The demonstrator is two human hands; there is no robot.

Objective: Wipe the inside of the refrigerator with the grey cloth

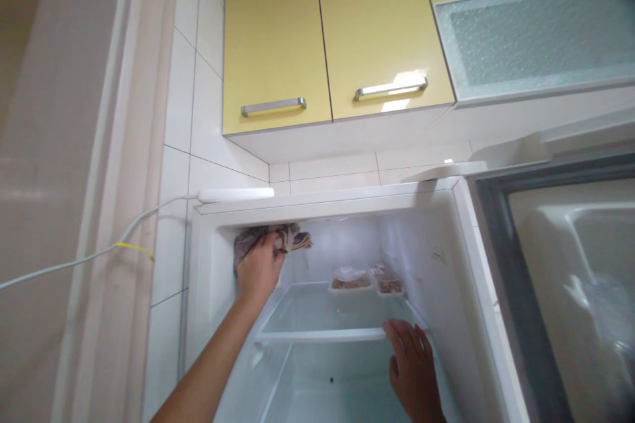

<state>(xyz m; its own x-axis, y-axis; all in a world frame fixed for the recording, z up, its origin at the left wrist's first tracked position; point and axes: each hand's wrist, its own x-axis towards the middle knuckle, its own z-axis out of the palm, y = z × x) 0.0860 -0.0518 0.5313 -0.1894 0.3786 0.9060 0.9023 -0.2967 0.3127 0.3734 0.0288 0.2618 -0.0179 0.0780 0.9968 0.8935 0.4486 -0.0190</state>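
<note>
My left hand [260, 268] is inside the open refrigerator [327, 201], up at the top left corner. Its fingers are closed on a crumpled brownish cloth [251, 241], which lies against the left inner wall near the ceiling. Lower down on the right, my right hand [409, 360] rests its fingers over the front edge of the glass shelf [322, 336], at the shelf's right end. The thumb hangs below that edge. Whether the fingers grip the edge or only lie on it is hard to make out.
Two small food containers [351, 281] stand at the back of the shelf. The refrigerator door [526, 277] is swung wide to the right. Yellow cabinets [278, 39] with metal handles hang above. A white cable [143, 218] runs along the left to a white strip on top.
</note>
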